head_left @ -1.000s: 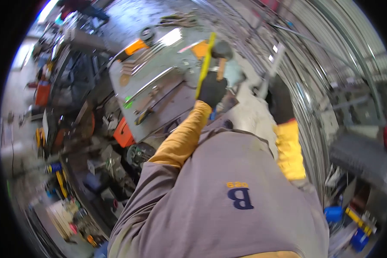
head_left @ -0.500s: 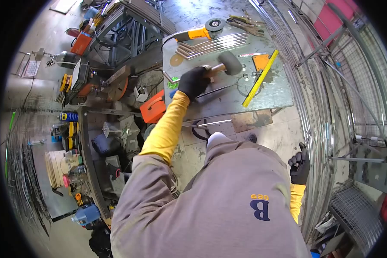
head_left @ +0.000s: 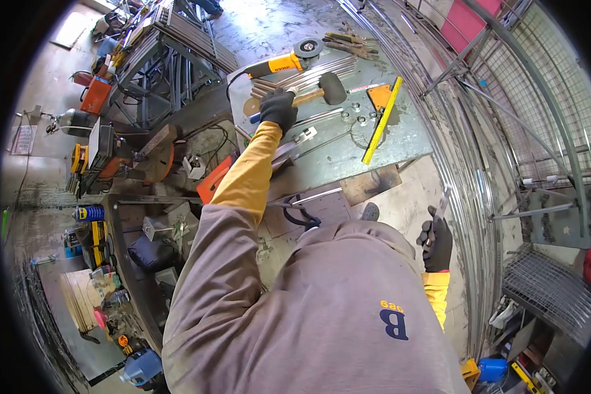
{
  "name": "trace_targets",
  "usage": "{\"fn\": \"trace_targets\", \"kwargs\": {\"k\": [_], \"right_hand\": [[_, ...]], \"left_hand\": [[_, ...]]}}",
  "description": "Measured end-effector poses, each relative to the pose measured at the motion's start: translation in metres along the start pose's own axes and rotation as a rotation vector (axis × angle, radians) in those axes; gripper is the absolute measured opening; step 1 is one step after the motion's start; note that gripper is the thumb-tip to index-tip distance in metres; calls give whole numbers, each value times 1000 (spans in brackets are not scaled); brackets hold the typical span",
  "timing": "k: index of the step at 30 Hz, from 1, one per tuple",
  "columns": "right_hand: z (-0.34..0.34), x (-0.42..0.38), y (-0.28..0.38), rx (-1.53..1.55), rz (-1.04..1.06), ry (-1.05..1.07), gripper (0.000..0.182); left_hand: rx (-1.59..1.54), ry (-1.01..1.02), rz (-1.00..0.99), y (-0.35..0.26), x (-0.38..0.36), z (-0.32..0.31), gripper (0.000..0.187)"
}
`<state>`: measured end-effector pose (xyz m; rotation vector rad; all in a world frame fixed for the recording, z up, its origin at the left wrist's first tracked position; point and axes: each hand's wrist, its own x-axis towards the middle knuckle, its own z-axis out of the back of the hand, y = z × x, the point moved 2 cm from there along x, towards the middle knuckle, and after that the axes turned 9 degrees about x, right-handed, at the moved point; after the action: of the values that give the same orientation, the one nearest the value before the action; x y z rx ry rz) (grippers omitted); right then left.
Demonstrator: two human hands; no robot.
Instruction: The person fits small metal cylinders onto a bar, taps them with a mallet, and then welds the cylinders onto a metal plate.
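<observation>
Holding a mallet [head_left: 333,88] at the table [head_left: 407,138].
Hands apart: left hand [head_left: 279,109] closed around its handle, right hand [head_left: 438,243] gripping a metal piece [head_left: 442,207] right of the table; a firm grip should steer the head clear of the grinder [head_left: 282,63].

You're wearing a shirt [head_left: 322,308] that is showing a big dark "B", upside down, with small orange characters too unclear to read. Your grinder [head_left: 284,63] is displaying "INGCO" on its orange body.
</observation>
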<state>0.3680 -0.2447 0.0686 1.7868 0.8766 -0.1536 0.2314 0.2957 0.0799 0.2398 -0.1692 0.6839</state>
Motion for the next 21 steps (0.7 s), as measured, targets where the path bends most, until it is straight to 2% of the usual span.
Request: {"fn": "trace_targets", "kwargs": {"k": [1, 2, 4, 7, 8, 10, 12, 13, 14, 16, 18, 19, 20, 21], "right_hand": [[5, -10, -7, 17, -13, -60, 52], [9, -20, -13, 36, -24, -118, 52], [20, -36, -25, 62, -18, -175, 55], [13, -59, -33, 117, 55, -144, 54], [-2, -64, -32, 116, 81, -166, 53], [-7, -62, -36, 116, 125, -180, 53], [-11, -50, -40, -45, 98, 128, 55], [-19, -47, -41, -54, 100, 108, 58], [-37, -49, -36, -102, 94, 49, 57], [-57, -41, -36, -129, 56, 16, 54], [-86, -45, -30, -171, 140, 45, 52], [-98, -46, -27, -215, 135, 48, 53], [-106, -46, -28, -208, 154, 55, 53], [-114, -46, -30, -105, 100, 121, 60]], "left_hand": [[-25, -173, -50, 4, -12, 5, 42], [-28, -174, -50, 10, -25, 7, 42], [-104, -79, -74, 26, -53, 4, 32], [-144, -16, -127, 51, -103, -5, 30], [-137, -12, -66, 54, -112, -2, 32], [-142, 15, -99, 59, -111, 1, 29], [-98, 51, -152, 60, -102, -15, 27], [-45, 96, -205, 62, -90, -24, 25], [-89, 61, -192, 63, -85, -26, 22], [-299, 113, -136, 69, -80, -19, 27], [-409, 100, -96, 73, -80, 15, 30], [-513, 211, 2, 75, -83, 41, 28], [-563, 196, 26, 80, -88, 47, 24], [-664, 187, 121, 80, -97, 73, 24]]}}
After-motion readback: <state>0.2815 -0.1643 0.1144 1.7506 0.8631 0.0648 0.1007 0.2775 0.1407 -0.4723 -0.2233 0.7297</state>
